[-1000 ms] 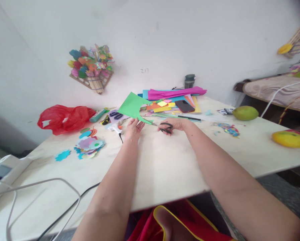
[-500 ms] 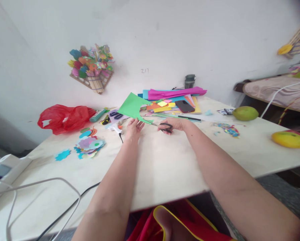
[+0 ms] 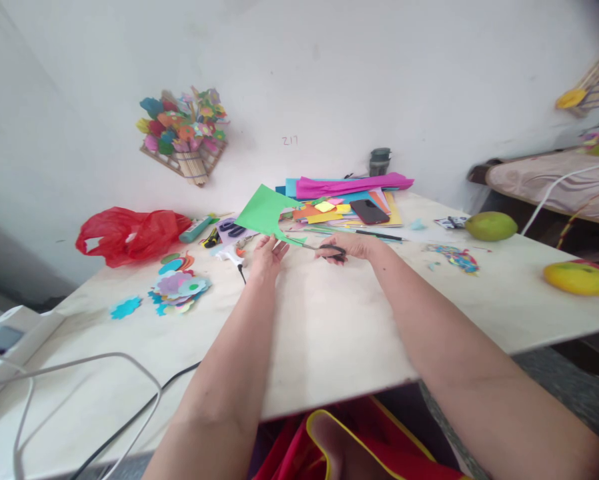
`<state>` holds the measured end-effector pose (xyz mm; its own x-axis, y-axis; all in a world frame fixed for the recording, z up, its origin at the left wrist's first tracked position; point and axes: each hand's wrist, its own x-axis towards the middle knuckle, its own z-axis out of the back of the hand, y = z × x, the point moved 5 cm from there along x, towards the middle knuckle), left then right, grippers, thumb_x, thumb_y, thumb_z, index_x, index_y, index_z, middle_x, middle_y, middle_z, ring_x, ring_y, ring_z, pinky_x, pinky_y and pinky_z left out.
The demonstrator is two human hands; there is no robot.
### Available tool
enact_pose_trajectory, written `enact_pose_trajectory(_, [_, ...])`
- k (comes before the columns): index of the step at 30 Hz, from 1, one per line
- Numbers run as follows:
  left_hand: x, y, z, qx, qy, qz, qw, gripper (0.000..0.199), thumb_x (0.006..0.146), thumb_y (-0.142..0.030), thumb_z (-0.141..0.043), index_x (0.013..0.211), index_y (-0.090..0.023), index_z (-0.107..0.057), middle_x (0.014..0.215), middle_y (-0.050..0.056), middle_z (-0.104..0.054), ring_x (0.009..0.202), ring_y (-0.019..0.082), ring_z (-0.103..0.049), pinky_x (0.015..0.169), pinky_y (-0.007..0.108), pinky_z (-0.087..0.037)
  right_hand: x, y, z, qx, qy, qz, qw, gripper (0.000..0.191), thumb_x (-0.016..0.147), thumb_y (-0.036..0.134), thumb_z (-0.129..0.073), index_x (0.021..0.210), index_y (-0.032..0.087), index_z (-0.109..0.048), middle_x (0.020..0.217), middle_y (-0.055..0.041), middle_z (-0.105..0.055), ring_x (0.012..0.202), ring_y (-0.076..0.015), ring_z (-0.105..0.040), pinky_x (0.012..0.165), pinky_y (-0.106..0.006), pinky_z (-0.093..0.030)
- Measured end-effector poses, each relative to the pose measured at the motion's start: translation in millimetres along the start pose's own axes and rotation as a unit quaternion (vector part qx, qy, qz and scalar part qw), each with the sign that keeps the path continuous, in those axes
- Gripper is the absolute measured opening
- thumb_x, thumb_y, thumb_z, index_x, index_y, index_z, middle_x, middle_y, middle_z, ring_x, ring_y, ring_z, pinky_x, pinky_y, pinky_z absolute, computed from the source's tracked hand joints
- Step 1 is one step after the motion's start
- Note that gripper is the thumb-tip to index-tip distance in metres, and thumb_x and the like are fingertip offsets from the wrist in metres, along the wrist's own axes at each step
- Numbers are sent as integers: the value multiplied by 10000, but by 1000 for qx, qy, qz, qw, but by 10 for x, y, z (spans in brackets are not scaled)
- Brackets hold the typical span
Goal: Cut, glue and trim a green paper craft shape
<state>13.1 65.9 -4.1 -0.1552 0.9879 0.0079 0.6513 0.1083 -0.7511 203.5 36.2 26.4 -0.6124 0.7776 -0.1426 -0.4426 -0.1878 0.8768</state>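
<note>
My left hand grips a sheet of green paper by its lower edge and holds it up over the table. A curved notch is cut out of the sheet's right side. My right hand has its fingers through the dark handles of a pair of scissors. The blades point left and reach the narrow green strip at the paper's lower right corner, close to my left fingers.
A stack of paper flower cutouts lies left on the table, before a red plastic bag. Behind my hands are coloured sheets and a phone. Two mangoes sit right. Cables cross the front left.
The scissor handles have drawn closer together in my right hand. The green paper and my left hand stay almost where they were.
</note>
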Motion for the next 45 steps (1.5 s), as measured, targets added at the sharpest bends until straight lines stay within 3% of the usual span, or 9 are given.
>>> enact_pose_trajectory(16, [-9,-8,-9,-10,-5,5,1000,167,733,-76,-611,706,-188,-490,724,-23,-644,675,123,-645,837,377,-510,20,-40,26,3,-7,1,1000,365,708,443,-638,870,117,-661,491,30,-530,410,-58,-418,419,-205,-291])
enact_pose_trajectory(24, [-25,-13,-21,-22,-17,8,1000,158,779,-48,-536,707,-180,-488,705,-22,-634,666,128,-650,863,406,-495,-2,-4,23,0,-15,0,1000,344,716,414,-631,882,113,-654,491,31,-528,408,-60,-420,424,-213,-290])
enact_pose_trajectory(37, [7,0,9,-20,-18,11,1000,149,767,-64,-565,695,-181,-509,710,-9,-636,736,142,-654,850,384,-499,20,-30,36,19,-9,12,1000,301,716,402,-630,817,120,-652,455,40,-507,385,-54,-396,409,-208,-272])
enact_pose_trajectory(45, [-1,-3,8,-15,-16,12,1000,155,775,-55,-541,694,-181,-497,691,-10,-642,662,133,-653,835,385,-507,23,-37,35,38,-4,1,999,281,718,389,-642,779,115,-651,431,39,-496,363,-47,-381,389,-199,-267])
